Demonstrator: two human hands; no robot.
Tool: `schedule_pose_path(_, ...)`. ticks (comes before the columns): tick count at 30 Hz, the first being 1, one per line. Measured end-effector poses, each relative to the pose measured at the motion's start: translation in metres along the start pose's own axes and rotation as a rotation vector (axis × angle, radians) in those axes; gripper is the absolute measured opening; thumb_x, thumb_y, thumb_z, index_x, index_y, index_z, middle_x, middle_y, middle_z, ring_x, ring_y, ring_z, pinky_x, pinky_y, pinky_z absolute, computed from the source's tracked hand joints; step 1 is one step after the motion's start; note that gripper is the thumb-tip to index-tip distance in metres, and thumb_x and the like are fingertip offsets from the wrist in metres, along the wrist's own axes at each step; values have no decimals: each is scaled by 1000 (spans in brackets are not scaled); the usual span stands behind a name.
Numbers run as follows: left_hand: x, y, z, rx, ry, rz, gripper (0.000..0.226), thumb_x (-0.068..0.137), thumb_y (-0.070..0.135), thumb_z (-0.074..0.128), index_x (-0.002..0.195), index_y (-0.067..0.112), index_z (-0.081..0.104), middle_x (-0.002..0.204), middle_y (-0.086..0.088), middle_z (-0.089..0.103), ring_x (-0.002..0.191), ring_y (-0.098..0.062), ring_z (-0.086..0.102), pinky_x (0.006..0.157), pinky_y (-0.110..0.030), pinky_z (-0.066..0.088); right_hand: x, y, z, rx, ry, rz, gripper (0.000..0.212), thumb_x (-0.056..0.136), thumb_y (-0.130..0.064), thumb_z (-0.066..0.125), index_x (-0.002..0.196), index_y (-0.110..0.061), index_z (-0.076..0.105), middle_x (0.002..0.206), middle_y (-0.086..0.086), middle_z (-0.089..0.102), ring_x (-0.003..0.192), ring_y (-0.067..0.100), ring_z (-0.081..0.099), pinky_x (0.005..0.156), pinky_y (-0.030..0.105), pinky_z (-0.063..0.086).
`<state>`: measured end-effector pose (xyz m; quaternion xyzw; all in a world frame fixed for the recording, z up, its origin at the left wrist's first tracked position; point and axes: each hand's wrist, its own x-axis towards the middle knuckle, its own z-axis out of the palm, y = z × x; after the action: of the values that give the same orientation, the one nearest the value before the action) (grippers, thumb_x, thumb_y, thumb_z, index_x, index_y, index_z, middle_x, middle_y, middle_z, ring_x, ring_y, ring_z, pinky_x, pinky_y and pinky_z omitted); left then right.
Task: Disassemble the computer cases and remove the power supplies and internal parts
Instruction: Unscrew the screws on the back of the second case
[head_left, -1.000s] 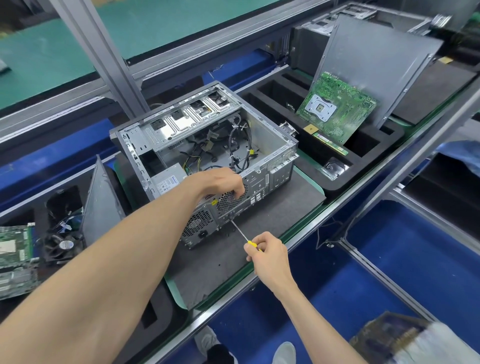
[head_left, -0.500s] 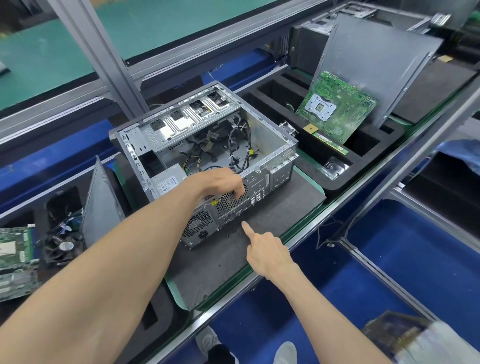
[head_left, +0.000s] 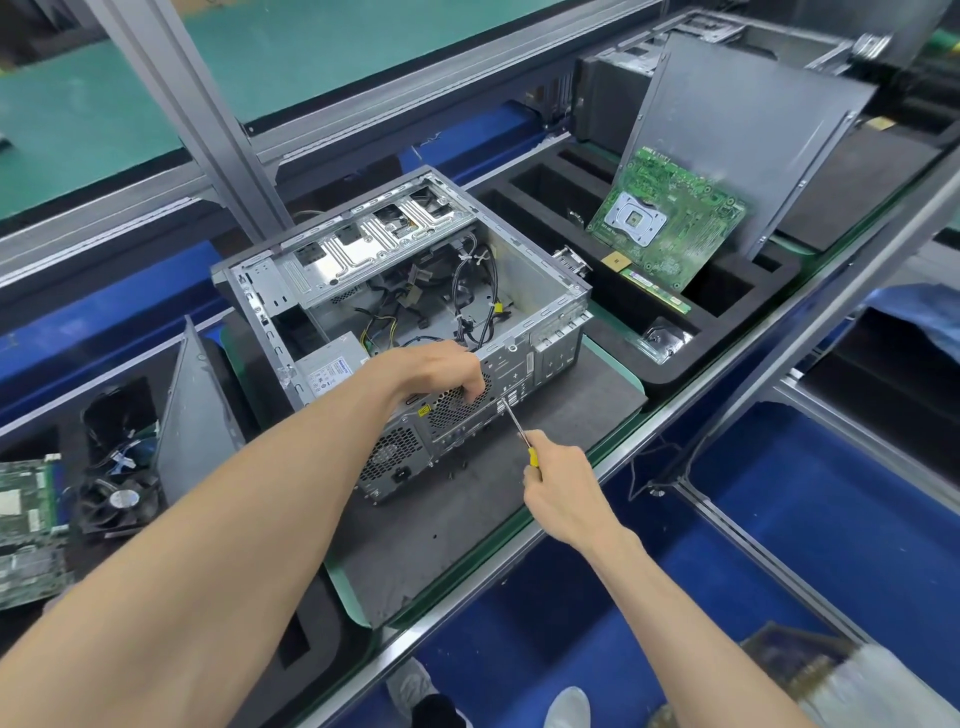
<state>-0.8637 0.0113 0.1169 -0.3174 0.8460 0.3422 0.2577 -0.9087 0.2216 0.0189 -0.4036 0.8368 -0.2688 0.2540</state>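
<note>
Two hands working computer case (head_left: 405, 312), lying open-side-up on grey mat (head_left: 571, 410). Right hand (head_left: 563, 493) gripping screwdriver (head_left: 514, 423); shaft slanting up-left, tip meeting rear panel just right of fan grille. Left hand (head_left: 441, 371) curling over rear top edge, bracing. Power supply (head_left: 332, 366) sitting inside, left of left hand.

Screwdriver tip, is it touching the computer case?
Touching. The head view shows the screwdriver, held by the right hand, with its tip meeting the case rear panel, no gap visible.
</note>
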Motion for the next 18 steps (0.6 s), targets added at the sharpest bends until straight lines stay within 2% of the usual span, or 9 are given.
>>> schedule_pose_path(4,5,-2,0,15,2,-9,21,65,27,62,56,13,49,87,-6,47,76,-23,41,70,-39,37,4,-2,1,10,5,12,29,99,-12,45,127,-16,51,84,12,63,72,32,58,65,43,51)
schedule_pose_path(8,5,-2,0,17,4,-6,22,61,28,61,50,16,46,85,-6,47,75,-22,41,68,-38,38,5,-4,0,-8,-2,39,31,97,-10,44,126,-16,52,86,13,63,76,34,59,70,44,54)
schedule_pose_path(13,8,-4,-1,-12,-10,-24,19,58,27,63,60,12,51,95,-10,53,85,-24,48,89,-47,47,3,-4,-1,-7,10,39,24,95,-7,43,115,-14,53,85,14,60,76,35,57,66,42,50)
schedule_pose_path(18,8,-3,-2,-25,-26,-41,20,58,27,63,68,11,58,108,-12,54,94,-25,46,84,-41,43,5,-2,-2,-12,10,23,24,95,-7,42,115,-13,54,87,15,60,76,37,57,68,44,54)
